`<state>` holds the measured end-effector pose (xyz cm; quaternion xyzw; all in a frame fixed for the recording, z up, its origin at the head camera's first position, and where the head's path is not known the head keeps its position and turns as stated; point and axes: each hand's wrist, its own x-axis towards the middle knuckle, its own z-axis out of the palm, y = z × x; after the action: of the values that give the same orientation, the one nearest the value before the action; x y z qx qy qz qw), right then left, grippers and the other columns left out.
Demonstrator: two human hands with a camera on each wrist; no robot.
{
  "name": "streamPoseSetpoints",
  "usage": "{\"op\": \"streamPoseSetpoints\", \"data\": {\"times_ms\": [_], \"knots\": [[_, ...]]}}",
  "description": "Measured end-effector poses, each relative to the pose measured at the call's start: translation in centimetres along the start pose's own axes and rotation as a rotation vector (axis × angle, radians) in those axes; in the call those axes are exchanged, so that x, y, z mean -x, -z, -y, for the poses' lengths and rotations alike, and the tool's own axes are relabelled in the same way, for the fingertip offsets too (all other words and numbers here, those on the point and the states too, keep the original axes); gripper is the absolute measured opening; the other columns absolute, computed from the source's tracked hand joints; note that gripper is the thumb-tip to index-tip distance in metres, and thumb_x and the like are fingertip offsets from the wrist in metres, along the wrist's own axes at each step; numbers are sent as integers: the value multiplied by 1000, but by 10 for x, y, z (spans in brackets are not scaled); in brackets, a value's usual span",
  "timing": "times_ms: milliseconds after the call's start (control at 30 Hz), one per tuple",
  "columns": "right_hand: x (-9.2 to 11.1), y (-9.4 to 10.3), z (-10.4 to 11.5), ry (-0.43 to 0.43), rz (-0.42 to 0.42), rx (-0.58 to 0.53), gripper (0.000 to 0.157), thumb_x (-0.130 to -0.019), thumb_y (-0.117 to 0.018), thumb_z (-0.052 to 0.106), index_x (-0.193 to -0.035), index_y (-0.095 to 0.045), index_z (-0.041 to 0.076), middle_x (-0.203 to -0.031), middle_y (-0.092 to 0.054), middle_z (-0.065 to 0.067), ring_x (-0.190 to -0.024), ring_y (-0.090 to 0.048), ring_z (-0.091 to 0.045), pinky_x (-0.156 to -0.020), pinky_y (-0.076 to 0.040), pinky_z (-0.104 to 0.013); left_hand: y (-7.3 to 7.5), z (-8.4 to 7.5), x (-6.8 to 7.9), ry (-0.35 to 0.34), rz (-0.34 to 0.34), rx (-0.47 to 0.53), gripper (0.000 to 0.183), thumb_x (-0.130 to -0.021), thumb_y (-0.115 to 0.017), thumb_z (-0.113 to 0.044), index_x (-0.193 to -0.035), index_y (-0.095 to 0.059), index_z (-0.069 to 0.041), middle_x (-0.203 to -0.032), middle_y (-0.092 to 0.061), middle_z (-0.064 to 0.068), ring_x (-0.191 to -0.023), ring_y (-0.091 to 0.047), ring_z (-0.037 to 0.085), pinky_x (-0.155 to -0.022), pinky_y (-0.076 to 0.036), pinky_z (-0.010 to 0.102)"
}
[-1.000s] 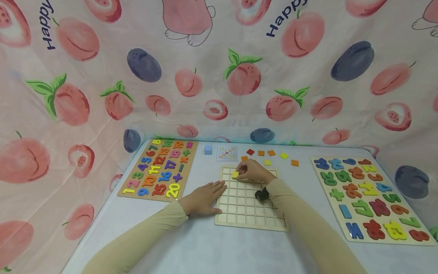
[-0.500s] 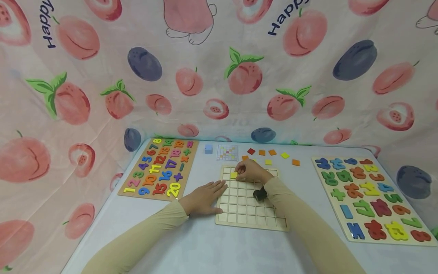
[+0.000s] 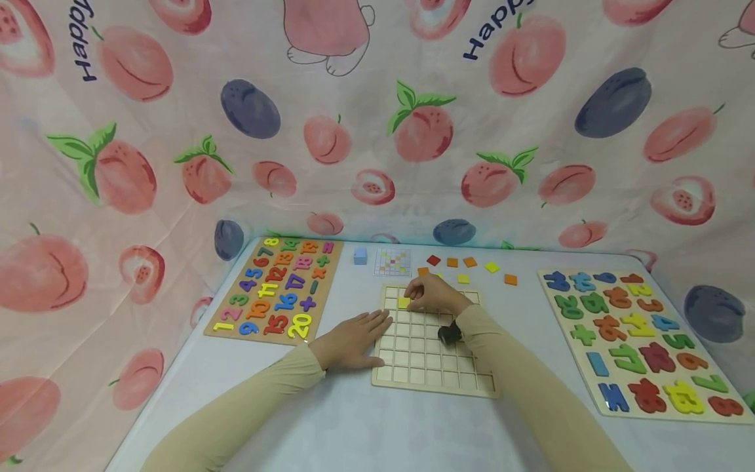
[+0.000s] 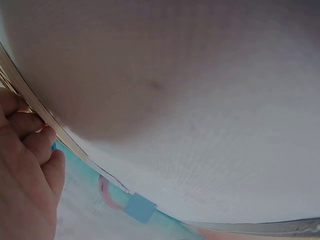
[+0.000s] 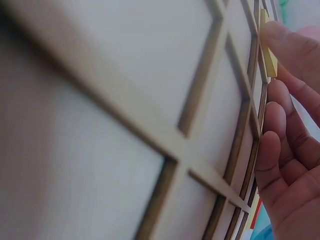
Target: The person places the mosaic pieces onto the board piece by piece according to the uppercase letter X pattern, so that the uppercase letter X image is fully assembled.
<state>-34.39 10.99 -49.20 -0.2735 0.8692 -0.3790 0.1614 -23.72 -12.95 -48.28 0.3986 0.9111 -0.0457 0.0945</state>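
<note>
A wooden grid board (image 3: 415,360) with many square cells lies in the middle of the table. My right hand (image 3: 436,294) reaches over its far part and pinches a small yellow square tile (image 3: 404,303) at a cell in the far row, near the left corner. In the right wrist view the thumb lies on the yellow tile (image 5: 270,55), which stands tilted against the grid ribs; the other fingers curl close to the board. My left hand (image 3: 350,342) rests flat, fingers spread, at the board's left edge. The left wrist view shows its fingers (image 4: 42,140) touching that rim.
Behind the board lie loose tiles, including a red tile (image 3: 433,260) and an orange tile (image 3: 510,280). A pattern card (image 3: 392,262) and a light blue block (image 3: 360,256) stand nearby. Number boards flank it, one left (image 3: 271,292), one right (image 3: 645,347).
My right hand has shifted very slightly left with the yellow tile, which sits a little lower at its cell. My left hand keeps its place on the board's edge.
</note>
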Motion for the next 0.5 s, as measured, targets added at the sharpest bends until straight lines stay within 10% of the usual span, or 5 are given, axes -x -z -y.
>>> {"op": "streamPoseSetpoints", "data": {"times_ms": [500], "knots": [[0, 1, 1, 8, 4, 16, 14, -77, -76, 11, -90, -70, 7, -81, -66, -4, -72, -58, -10, -68, -51, -24, -2, 0, -1, 3, 0, -5, 84, -91, -41, -62, -151, -17, -9, -158, -16, 8, -147, -17, 21, -119, -21, 35]]}}
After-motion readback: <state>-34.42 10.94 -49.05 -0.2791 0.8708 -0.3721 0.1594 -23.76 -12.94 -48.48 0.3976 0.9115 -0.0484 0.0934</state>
